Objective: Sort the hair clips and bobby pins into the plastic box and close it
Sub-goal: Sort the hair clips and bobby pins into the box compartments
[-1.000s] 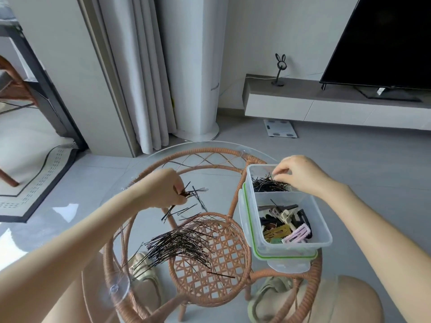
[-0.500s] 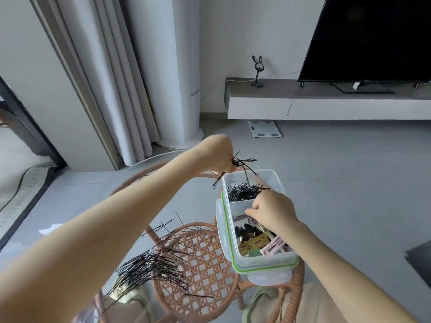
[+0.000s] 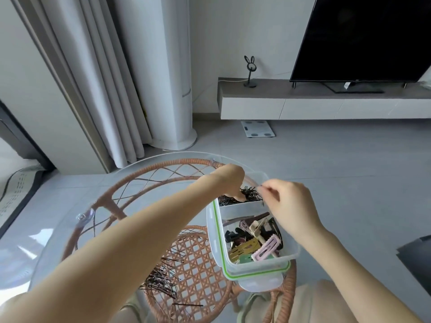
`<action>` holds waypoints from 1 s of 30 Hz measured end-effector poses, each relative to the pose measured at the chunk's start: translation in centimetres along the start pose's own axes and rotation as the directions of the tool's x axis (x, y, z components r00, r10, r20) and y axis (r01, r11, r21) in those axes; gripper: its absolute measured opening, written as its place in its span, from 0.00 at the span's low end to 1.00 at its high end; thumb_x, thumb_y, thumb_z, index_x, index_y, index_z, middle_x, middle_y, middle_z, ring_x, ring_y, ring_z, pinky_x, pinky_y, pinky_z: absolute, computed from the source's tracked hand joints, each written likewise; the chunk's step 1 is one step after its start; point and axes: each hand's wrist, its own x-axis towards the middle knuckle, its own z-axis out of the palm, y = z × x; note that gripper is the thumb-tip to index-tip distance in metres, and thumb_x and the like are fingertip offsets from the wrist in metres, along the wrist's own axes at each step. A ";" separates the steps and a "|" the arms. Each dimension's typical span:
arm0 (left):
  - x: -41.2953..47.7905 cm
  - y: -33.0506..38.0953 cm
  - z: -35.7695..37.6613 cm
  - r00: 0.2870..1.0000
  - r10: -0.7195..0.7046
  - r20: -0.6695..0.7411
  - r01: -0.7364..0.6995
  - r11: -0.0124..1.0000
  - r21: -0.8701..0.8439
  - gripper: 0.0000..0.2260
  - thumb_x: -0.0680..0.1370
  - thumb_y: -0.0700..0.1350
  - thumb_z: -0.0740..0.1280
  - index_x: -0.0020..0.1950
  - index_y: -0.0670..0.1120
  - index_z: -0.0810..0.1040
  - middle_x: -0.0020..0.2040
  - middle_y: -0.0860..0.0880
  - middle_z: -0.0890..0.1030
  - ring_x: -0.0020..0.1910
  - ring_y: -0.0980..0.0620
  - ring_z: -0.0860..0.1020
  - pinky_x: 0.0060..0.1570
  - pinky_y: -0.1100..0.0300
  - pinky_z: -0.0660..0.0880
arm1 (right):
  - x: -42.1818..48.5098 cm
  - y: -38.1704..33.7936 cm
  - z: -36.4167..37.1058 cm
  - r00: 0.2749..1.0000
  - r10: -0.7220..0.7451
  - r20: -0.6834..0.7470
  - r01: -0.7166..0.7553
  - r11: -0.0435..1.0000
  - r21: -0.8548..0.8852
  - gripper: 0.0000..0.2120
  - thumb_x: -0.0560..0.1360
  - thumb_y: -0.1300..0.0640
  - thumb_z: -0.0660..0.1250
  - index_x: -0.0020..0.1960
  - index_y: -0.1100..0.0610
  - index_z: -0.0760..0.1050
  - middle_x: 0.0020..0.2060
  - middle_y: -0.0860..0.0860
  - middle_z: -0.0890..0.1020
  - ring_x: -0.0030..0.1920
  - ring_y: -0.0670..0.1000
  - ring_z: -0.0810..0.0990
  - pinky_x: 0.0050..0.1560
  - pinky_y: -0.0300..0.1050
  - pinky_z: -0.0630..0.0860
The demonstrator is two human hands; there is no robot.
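At desk (image 3: 70, 217) 3 o'clock: plastic box (image 3: 235, 208) open, bobby pins (image 3: 250, 194) in its 12 o'clock compartment. Left hand (image 3: 229, 180) curls into them, grip unclear. Right hand (image 3: 291, 206) pinches single pin (image 3: 264, 188) at rim. Risk: tangled pins cling to fingers, scatter outside; box near edge may tip.

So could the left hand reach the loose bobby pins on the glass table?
Probably yes. The left hand is at the plastic box, and the loose bobby pins lie on the glass beside its own forearm, nothing between. The right hand is at the box's right edge.
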 end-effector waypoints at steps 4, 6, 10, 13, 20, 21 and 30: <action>-2.9 -2.1 -1.5 0.988 0.016 -0.154 -0.055 0.967 -0.248 0.18 0.77 0.51 0.63 0.63 0.43 0.76 0.61 0.45 0.79 0.58 0.46 0.78 0.60 0.56 0.73 | 2.5 0.1 1.0 1.000 -0.023 0.007 0.024 0.995 -0.101 0.10 0.76 0.54 0.63 0.42 0.59 0.81 0.30 0.54 0.82 0.30 0.55 0.76 0.31 0.45 0.72; -4.7 -3.6 -1.8 0.974 -0.021 -0.226 -0.057 0.942 -0.332 0.15 0.78 0.49 0.62 0.59 0.44 0.79 0.59 0.45 0.81 0.56 0.46 0.79 0.56 0.58 0.74 | 3.3 0.1 2.3 0.994 -0.018 0.112 0.043 0.974 -0.223 0.11 0.77 0.53 0.62 0.46 0.57 0.81 0.37 0.55 0.83 0.37 0.57 0.78 0.35 0.46 0.72; -9.3 -7.6 0.4 0.927 -0.168 -0.335 0.018 0.913 -0.408 0.16 0.79 0.51 0.58 0.56 0.44 0.80 0.55 0.44 0.82 0.53 0.43 0.79 0.54 0.52 0.75 | 2.6 -2.6 3.7 0.994 -0.094 0.063 0.102 0.985 -0.136 0.11 0.77 0.58 0.60 0.43 0.61 0.80 0.38 0.56 0.81 0.39 0.59 0.77 0.36 0.43 0.65; -13.8 -10.4 4.4 0.864 -0.334 -0.377 0.131 0.872 -0.472 0.20 0.78 0.55 0.55 0.54 0.43 0.80 0.53 0.45 0.82 0.49 0.44 0.80 0.49 0.53 0.76 | -0.1 -7.2 5.0 0.988 -0.154 0.010 0.150 0.971 0.186 0.10 0.77 0.61 0.60 0.46 0.63 0.80 0.39 0.54 0.82 0.40 0.54 0.78 0.40 0.41 0.70; -21.9 -11.8 16.3 0.682 -0.629 -0.373 0.318 0.714 -0.624 0.19 0.80 0.54 0.53 0.64 0.48 0.75 0.67 0.49 0.74 0.70 0.51 0.68 0.72 0.51 0.61 | -3.9 -11.2 14.4 0.902 -0.066 0.427 -0.023 0.980 0.199 0.22 0.81 0.53 0.50 0.72 0.59 0.57 0.73 0.56 0.62 0.73 0.53 0.57 0.74 0.45 0.52; -22.4 -11.2 17.6 0.654 -0.672 -0.347 0.365 0.682 -0.634 0.21 0.80 0.56 0.51 0.66 0.49 0.73 0.70 0.49 0.71 0.72 0.52 0.64 0.74 0.49 0.55 | -3.8 -11.1 15.7 0.899 -0.022 0.437 -0.032 0.993 0.114 0.22 0.81 0.52 0.49 0.73 0.60 0.55 0.73 0.57 0.60 0.74 0.55 0.54 0.75 0.48 0.49; -19.4 -8.1 18.9 0.623 -0.690 -0.367 0.368 0.673 -0.641 0.30 0.75 0.59 0.37 0.74 0.51 0.58 0.76 0.48 0.57 0.77 0.43 0.46 0.75 0.51 0.40 | -7.8 -13.1 16.6 0.858 -0.263 0.442 0.151 0.950 0.273 0.20 0.81 0.56 0.50 0.72 0.55 0.59 0.72 0.49 0.61 0.74 0.48 0.53 0.72 0.38 0.43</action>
